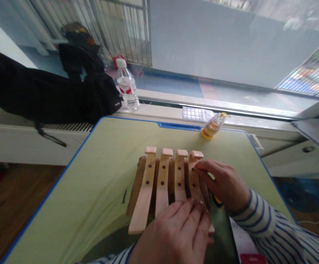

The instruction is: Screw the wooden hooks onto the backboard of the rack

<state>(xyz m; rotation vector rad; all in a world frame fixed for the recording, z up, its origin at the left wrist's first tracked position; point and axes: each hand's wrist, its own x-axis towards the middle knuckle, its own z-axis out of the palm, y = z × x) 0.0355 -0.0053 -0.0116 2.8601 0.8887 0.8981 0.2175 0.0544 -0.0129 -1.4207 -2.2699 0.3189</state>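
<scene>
Several pale wooden hook-shaped pieces (148, 183) with drilled holes lie side by side over a darker wooden board (137, 179) on a green table (93, 176). My left hand (176, 231) lies flat on the near ends of the pieces, its fingers stretched out and together. My right hand (222, 183) rests at the rightmost piece (195, 176), fingertips pinched at a hole near its top. A yellow and black tool (217, 201) shows just under my right palm. Whether my right hand grips that tool is hidden.
A small orange-and-clear screwdriver-bit container (213, 126) lies at the table's far edge. A water bottle (127, 86) and a black bag (51, 91) sit on the sill behind. A small dark screw (124, 196) lies left of the board. The table has a blue rim (38, 209).
</scene>
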